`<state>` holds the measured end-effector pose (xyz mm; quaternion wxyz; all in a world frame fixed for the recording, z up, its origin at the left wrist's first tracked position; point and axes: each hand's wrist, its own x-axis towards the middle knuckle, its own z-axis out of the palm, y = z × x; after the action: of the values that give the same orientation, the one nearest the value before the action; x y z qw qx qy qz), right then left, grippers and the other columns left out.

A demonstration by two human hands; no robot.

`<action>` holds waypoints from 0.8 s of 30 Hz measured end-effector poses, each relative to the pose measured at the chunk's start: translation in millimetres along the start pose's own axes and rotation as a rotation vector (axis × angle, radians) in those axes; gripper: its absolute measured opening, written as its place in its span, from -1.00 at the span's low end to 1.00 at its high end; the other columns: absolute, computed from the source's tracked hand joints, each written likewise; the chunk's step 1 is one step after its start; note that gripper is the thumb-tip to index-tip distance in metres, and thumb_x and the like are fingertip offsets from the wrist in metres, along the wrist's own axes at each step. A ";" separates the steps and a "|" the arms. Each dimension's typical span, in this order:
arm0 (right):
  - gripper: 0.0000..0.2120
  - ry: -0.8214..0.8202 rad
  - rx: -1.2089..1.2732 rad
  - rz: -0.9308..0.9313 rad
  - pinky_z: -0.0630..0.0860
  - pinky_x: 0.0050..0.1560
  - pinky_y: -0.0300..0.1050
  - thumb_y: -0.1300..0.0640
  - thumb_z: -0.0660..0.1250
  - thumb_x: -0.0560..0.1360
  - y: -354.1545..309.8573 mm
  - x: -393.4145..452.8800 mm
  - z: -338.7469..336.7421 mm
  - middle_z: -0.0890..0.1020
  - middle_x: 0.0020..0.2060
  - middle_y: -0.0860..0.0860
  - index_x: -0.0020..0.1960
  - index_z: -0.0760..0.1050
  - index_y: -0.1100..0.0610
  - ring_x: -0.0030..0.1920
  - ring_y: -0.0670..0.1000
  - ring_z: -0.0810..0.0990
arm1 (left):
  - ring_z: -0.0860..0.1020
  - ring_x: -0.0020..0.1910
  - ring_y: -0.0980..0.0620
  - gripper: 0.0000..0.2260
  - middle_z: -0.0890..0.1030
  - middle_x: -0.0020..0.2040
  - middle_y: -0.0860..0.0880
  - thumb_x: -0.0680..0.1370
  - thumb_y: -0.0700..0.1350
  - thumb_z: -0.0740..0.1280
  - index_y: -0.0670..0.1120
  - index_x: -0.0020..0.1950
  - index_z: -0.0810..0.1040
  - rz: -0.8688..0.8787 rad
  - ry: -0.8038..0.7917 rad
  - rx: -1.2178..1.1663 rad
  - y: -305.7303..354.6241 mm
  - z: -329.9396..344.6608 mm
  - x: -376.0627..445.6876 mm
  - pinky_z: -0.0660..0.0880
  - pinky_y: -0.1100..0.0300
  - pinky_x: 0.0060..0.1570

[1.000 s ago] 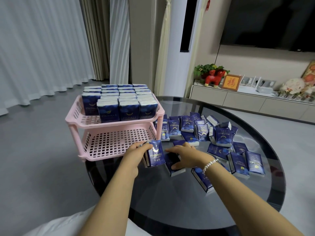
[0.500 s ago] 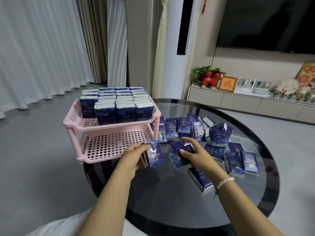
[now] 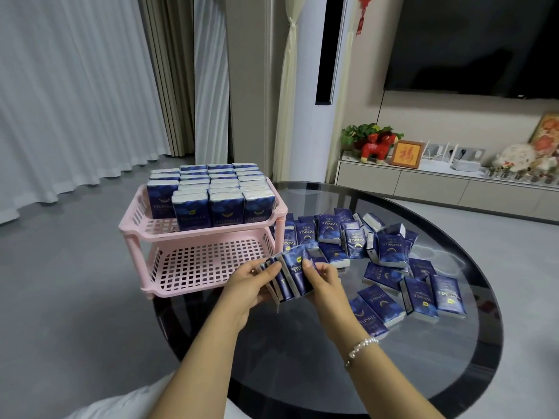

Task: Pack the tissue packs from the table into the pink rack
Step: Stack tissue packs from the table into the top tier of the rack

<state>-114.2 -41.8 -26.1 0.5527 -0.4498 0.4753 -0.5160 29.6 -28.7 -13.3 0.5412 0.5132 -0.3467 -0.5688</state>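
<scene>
Gripping "TWINKLE" tissue packs (image 3: 290,276): left hand (image 3: 251,285), right hand (image 3: 323,282)

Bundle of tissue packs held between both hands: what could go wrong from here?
1. The bundle of packs is fanned unevenly between the left hand and right hand; one may slip out.
2. The pink rack has a low gap over its lower shelf; the bundle could catch the upper tier's rim.

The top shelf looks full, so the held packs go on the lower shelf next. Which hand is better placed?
Left hand: it grips the bunch of packs right beside the lower shelf.
</scene>
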 end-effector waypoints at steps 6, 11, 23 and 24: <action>-0.57 -0.185 0.017 -0.016 0.44 0.30 0.10 -0.08 0.28 0.51 -5.3 -2.4 6.3 0.59 0.21 -0.01 0.35 0.41 -0.02 0.20 -0.01 0.57 | 0.62 0.10 -0.04 -0.30 0.69 0.06 -0.07 0.16 0.29 0.54 -0.10 0.15 0.58 0.081 -0.034 0.067 3.4 1.9 -6.6 0.48 -0.05 0.22; -0.61 -0.274 -0.036 -0.009 0.37 0.36 -0.01 0.00 0.18 0.58 -6.2 -8.4 15.1 0.54 0.26 -0.05 0.40 0.35 -0.02 0.23 -0.09 0.53 | 0.64 0.04 -0.01 -0.66 0.68 0.07 -0.14 0.38 -0.04 0.49 -0.16 0.09 0.61 0.099 -0.028 -0.023 4.1 -1.3 -14.1 0.52 0.06 0.16; -0.58 -0.687 -0.283 -0.050 0.45 0.25 -0.14 0.05 0.34 0.49 -68.7 -16.3 38.3 0.59 0.15 -0.03 0.30 0.41 -0.23 0.16 -0.13 0.58 | 0.63 0.05 -0.04 -0.58 0.67 0.09 -0.17 0.33 -0.07 0.43 -0.17 0.16 0.59 0.221 -0.019 0.011 43.0 -50.0 -54.3 0.52 0.07 0.12; -0.57 -0.713 -0.323 -0.074 0.46 0.25 -0.13 0.06 0.33 0.50 -77.5 -17.0 44.2 0.58 0.15 0.03 0.32 0.39 -0.22 0.15 -0.11 0.58 | 0.63 0.06 -0.04 -0.56 0.67 0.09 -0.15 0.33 -0.05 0.44 -0.17 0.17 0.58 0.239 -0.026 0.041 51.2 -55.2 -58.6 0.53 0.09 0.08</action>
<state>-81.8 -29.5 57.8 0.5864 -0.6988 0.3121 -0.2653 89.2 28.2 34.7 0.5901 0.4717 -0.4240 -0.4995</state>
